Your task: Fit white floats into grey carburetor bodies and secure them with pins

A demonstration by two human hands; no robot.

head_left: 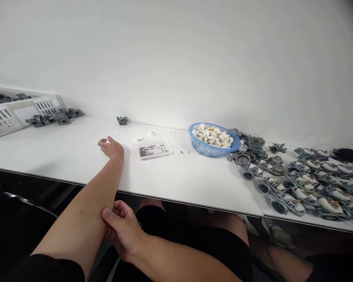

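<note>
My left hand (111, 148) is over the white table, its fingers loosely bent and apart, with nothing in it. To its right is a small white tray (156, 156) of thin metal pins. My right hand (124, 231) grips the underside of my left forearm (97, 203) near the elbow, thumb on the near side and fingers partly hidden behind. Beyond the tray lie two small white pieces (151, 133). Some tiny brass pieces (182, 152) lie between the tray and a blue basket (197, 146) heaped with white curved floats.
Several grey metal carburetor bodies (278, 205), many with white floats, crowd the right side. At the left stand a white slotted crate (2, 119) and more grey bodies (60, 116). One grey body (122, 120) sits near the wall. The table's front edge (194, 204) runs above my legs.
</note>
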